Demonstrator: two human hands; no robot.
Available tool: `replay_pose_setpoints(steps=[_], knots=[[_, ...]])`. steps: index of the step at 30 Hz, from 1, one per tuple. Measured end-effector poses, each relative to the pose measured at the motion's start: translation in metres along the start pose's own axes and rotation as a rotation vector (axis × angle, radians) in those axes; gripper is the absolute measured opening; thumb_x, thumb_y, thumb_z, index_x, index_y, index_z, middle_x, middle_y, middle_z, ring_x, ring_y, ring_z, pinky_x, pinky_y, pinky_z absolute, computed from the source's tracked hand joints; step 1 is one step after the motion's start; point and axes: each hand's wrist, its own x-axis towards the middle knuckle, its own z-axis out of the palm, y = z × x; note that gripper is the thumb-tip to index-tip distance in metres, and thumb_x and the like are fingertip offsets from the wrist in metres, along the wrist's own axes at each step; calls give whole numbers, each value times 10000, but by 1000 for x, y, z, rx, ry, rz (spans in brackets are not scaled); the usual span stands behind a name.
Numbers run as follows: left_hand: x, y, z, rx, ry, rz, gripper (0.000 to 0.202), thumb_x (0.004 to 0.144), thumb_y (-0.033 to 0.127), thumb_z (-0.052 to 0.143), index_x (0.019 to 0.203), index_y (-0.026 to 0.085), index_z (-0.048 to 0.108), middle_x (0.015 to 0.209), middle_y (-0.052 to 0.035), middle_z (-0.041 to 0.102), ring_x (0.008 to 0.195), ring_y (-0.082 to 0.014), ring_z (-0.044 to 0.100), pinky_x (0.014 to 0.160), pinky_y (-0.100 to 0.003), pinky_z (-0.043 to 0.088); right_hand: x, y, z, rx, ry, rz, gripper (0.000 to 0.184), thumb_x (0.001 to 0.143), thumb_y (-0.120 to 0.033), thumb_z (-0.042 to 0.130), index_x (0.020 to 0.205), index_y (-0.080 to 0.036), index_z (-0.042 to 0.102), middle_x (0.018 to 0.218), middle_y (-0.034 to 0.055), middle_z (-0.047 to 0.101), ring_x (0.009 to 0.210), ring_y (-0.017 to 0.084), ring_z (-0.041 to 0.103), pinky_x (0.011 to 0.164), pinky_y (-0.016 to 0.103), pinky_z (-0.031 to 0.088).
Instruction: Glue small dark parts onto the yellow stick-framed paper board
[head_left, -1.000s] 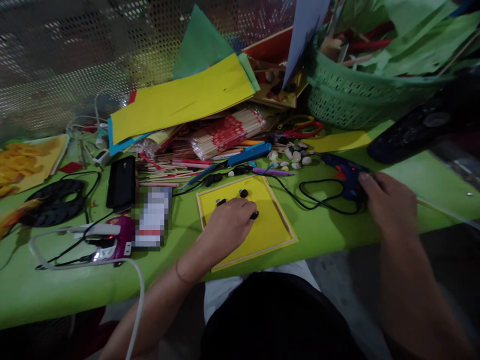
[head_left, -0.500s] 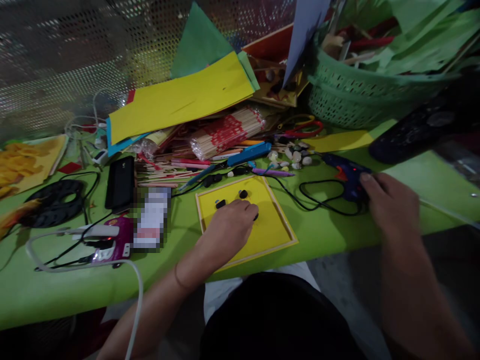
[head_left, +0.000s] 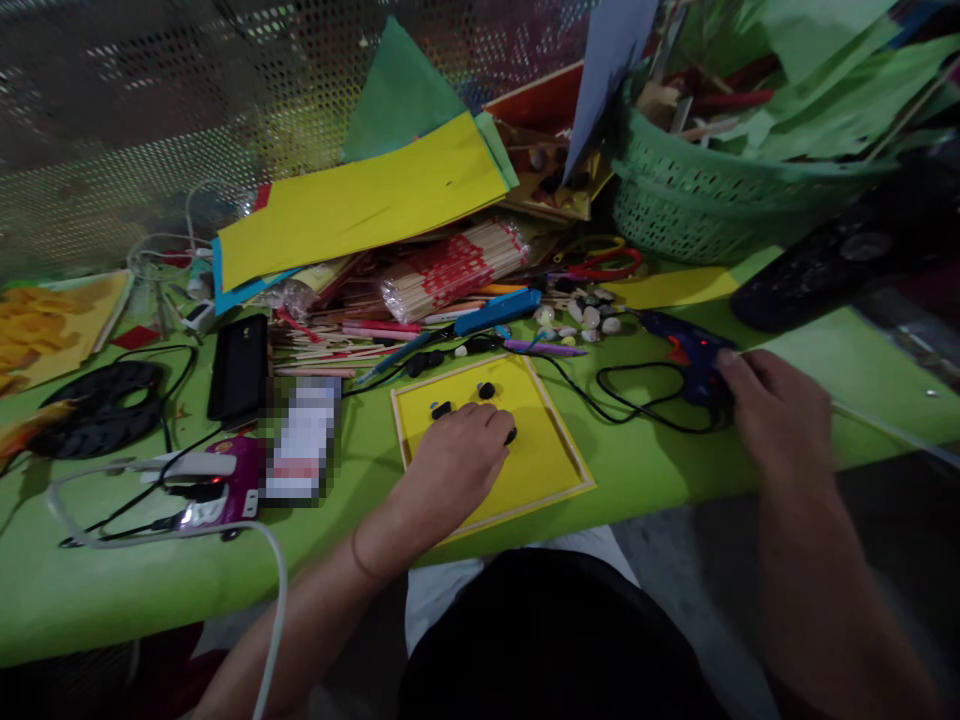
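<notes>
Lying beneath the left grip [head_left: 463, 462]: a yellow framed panel [head_left: 541, 458].

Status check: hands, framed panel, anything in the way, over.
Left hand at dark piece on framed panel; right hand holding glue gun. Panel partly hidden by left hand. Black cord between panel and glue gun.

"How many black pebbles [head_left: 486, 390] show on the framed yellow board [head_left: 529, 455]?"
"Three, on that single board."
"Glue guns [head_left: 701, 360]?"
"One."
"Green baskets [head_left: 690, 205]?"
"One."
"And hands [head_left: 786, 408] in view?"
"Two."
</notes>
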Motion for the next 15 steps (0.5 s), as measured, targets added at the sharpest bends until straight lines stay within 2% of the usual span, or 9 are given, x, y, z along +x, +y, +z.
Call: replay_pose_setpoints(steps=[3,5,8,10,11,13,15], knots=[[-3,-3,-2,-50,23,3,215,906,241,536,1109,180,570,1039,-73,664,988,-248,611,824,-385,492,2,2,2,6,20,25,348,844,-525,490,679,-221,529,548,-25,453,563,174,442,536,298,276],[-4,-8,-7,-90,62,-8,274,901,275,556,1162,191,563,1078,-71,671,1013,-238,614,851,-371,484,0,3,3,51,77,33,315,833,-505,513,724,-216,574,573,-15,489,584,189,479,549,305,318],[-6,-21,-17,-148,158,-75,254,897,311,565,1122,198,601,1040,-53,693,970,-205,632,830,-322,474,-11,-6,-2,82,316,-32,237,811,-426,573,836,-202,645,696,33,595,651,226,566,628,350,430],[-8,-32,-25,-170,235,-156,198,893,313,561,1034,196,636,961,-38,704,886,-182,639,761,-288,461,-25,-22,-10,99,445,-123,222,803,-386,609,928,-214,673,824,74,653,698,245,611,689,385,488],[-8,-39,-29,-172,272,-196,179,889,309,560,997,197,647,923,-31,704,845,-173,637,726,-276,450,-32,-33,-15,132,448,-174,226,809,-390,621,964,-236,680,871,81,667,713,249,624,702,394,507],[-10,-50,-34,-170,331,-256,163,883,296,552,960,200,660,887,-23,701,805,-162,627,687,-262,428,-48,-58,-22,206,336,-303,194,820,-373,641,997,-306,685,919,61,681,732,250,631,726,409,523],[-12,-60,-35,-163,369,-284,167,887,276,526,935,202,667,885,-22,702,803,-159,624,682,-256,417,-60,-83,-23,287,81,-475,123,838,-345,636,947,-374,685,895,18,683,738,252,635,718,419,529]])
